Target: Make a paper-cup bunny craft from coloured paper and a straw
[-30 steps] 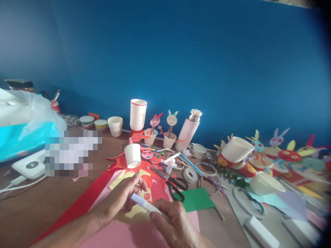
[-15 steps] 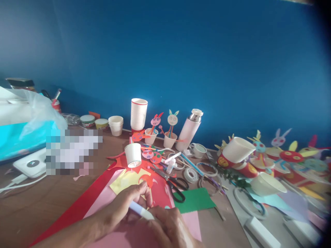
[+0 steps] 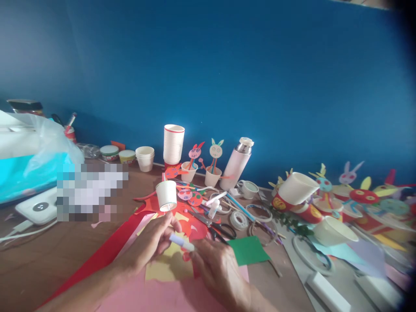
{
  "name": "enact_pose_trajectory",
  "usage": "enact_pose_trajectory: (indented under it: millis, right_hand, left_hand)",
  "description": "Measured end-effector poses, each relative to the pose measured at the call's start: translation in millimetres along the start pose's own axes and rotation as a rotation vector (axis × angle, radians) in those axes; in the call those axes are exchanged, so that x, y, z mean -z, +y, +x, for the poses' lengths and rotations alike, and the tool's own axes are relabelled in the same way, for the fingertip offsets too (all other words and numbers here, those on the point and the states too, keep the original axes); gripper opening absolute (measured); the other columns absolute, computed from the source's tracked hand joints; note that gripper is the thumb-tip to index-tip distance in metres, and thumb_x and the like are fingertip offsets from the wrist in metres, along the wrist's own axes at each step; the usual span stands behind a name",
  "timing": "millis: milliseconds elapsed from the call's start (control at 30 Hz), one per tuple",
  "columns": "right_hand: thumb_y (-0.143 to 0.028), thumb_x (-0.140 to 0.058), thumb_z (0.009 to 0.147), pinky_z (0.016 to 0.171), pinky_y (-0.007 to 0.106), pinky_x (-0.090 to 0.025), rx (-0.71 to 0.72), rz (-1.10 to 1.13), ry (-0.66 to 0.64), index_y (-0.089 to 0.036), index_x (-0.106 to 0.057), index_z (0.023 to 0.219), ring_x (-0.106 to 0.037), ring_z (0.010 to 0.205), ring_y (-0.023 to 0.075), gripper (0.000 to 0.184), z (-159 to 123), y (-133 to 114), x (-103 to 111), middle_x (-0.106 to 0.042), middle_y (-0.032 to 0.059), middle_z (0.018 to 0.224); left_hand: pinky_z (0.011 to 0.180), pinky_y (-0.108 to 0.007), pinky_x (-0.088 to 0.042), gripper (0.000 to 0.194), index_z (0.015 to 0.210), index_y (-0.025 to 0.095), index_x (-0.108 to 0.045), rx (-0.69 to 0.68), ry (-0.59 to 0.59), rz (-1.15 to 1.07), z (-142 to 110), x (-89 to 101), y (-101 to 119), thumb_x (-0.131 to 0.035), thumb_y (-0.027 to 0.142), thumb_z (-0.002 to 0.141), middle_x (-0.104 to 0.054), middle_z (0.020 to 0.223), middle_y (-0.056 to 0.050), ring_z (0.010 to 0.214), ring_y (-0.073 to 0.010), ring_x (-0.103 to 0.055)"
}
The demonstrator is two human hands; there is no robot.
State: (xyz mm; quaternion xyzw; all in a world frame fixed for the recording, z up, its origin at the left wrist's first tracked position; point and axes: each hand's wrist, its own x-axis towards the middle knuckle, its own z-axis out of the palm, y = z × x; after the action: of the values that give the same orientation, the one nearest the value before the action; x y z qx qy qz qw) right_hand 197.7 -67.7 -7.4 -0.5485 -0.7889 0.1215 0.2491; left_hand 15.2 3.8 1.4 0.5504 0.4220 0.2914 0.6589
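Note:
My right hand [image 3: 216, 264] is closed around a slim white and lavender tube [image 3: 180, 241], perhaps a marker or glue pen, whose lavender end points left. My left hand [image 3: 159, 236] lies just beside that end, its fingers curled; whatever they hold is hidden. Just above my left fingertips stands a white paper cup [image 3: 167, 195] with a pinkish strip rising from it. Yellow paper [image 3: 169, 269] lies on pink paper [image 3: 156, 297] below the hands. Between them, small red cut-outs [image 3: 186, 256] show. Black-handled scissors [image 3: 224, 229] rest to the right.
A green paper sheet [image 3: 249, 250], tape roll [image 3: 239, 220] and glue bottle [image 3: 213, 210] lie to the right. Behind stand a cup stack [image 3: 173, 145], paper rabbit figures [image 3: 216, 151] in cups and a pink flask [image 3: 235, 167]. More paper figures [image 3: 364, 196] crowd the right.
My left hand has moved up and left, closer to the cup. My right hand has risen slightly, still with the tube. More yellow paper and small red cut-outs show between the hands.

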Motion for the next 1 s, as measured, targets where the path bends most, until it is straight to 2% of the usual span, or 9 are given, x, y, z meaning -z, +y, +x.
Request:
enact_pose_trajectory:
  millis: [100, 200, 433, 600, 767, 867, 967, 1000]
  right_hand:
    - [-0.023, -0.041, 0.086, 0.058, 0.023, -0.026, -0.042, -0.234, 0.121, -0.019, -0.053, 0.073, -0.048, 0.065, 0.0135, 0.019, 1.8, 17.2, 1.1, -0.055, 0.0021, 0.071]
    - [-0.021, -0.043, 0.084, 0.061, 0.025, -0.026, -0.044, -0.352, 0.167, -0.019, -0.054, 0.071, -0.047, 0.068, 0.0152, 0.018, 3.0, 29.0, 0.1, -0.054, 0.0032, 0.074]
    - [-0.018, -0.053, 0.077, 0.062, 0.028, -0.025, -0.069, -0.498, 0.201, -0.020, -0.059, 0.074, -0.048, 0.069, 0.0177, 0.007, 5.4, 34.2, -3.2, -0.058, 0.0042, 0.074]
    - [-0.018, -0.051, 0.080, 0.067, 0.030, -0.026, -0.008, -0.478, 0.221, -0.021, -0.060, 0.081, -0.048, 0.074, 0.0188, 0.009, 5.2, 30.0, 1.0, -0.059, 0.0045, 0.080]
    - [-0.016, -0.049, 0.083, 0.066, 0.028, -0.027, 0.016, -0.292, 0.131, -0.022, -0.060, 0.072, -0.049, 0.069, 0.0146, 0.017, 4.7, 16.9, 1.5, -0.057, 0.0006, 0.072]
    - [-0.015, -0.053, 0.080, 0.067, 0.026, -0.027, -0.006, -0.205, 0.070, -0.023, -0.061, 0.070, -0.051, 0.069, 0.0128, 0.015, 6.1, 9.9, 0.7, -0.059, -0.0013, 0.072]
    - [-0.014, -0.054, 0.077, 0.070, 0.026, -0.028, -0.035, -0.169, 0.021, -0.024, -0.062, 0.068, -0.053, 0.069, 0.0118, 0.015, 9.4, 6.5, -1.4, -0.061, -0.0030, 0.071]
    - [-0.014, -0.054, 0.076, 0.070, 0.026, -0.028, -0.043, -0.163, 0.004, -0.024, -0.062, 0.068, -0.054, 0.069, 0.0117, 0.015, 10.8, 5.9, -2.5, -0.061, -0.0031, 0.071]
  left_hand:
    - [0.040, -0.020, -0.020, 0.044, 0.077, 0.016, -0.054, -0.166, 0.083, 0.138, 3.3, 9.2, 1.1, -0.028, 0.052, 0.085, -0.030, 0.039, 0.008, 0.038, -0.0077, -0.023]
    - [0.044, -0.021, -0.025, 0.042, 0.076, 0.016, -0.054, -0.260, 0.144, 0.228, 4.4, 14.7, 5.3, -0.030, 0.051, 0.085, -0.031, 0.041, 0.008, 0.041, -0.0083, -0.027]
    - [0.042, -0.019, -0.023, 0.038, 0.067, 0.018, -0.052, -0.274, 0.275, 0.227, 8.4, 18.2, 11.3, -0.041, 0.052, 0.077, -0.028, 0.043, 0.008, 0.041, -0.0077, -0.026]
    - [0.039, -0.020, -0.021, 0.037, 0.060, 0.019, -0.051, -0.291, 0.362, 0.239, 8.4, 16.7, 22.3, -0.045, 0.054, 0.068, -0.027, 0.040, 0.008, 0.038, -0.0079, -0.026]
    - [0.038, -0.019, -0.020, 0.037, 0.058, 0.018, -0.049, -0.280, 0.374, 0.222, 7.8, 15.3, 27.0, -0.049, 0.054, 0.065, -0.032, 0.044, 0.007, 0.041, -0.0077, -0.029]
    - [0.039, -0.018, -0.021, 0.036, 0.059, 0.018, -0.049, -0.272, 0.359, 0.201, 11.6, 20.4, 24.1, -0.050, 0.054, 0.064, -0.032, 0.045, 0.007, 0.042, -0.0075, -0.029]
    - [0.040, -0.019, -0.024, 0.035, 0.058, 0.018, -0.048, -0.285, 0.393, 0.219, 18.2, 30.2, 18.2, -0.049, 0.053, 0.066, -0.030, 0.043, 0.007, 0.042, -0.0081, -0.030]
    - [0.042, -0.019, -0.027, 0.035, 0.058, 0.018, -0.049, -0.302, 0.415, 0.243, 20.4, 33.7, 16.3, -0.049, 0.052, 0.067, -0.035, 0.045, 0.006, 0.044, -0.0089, -0.034]
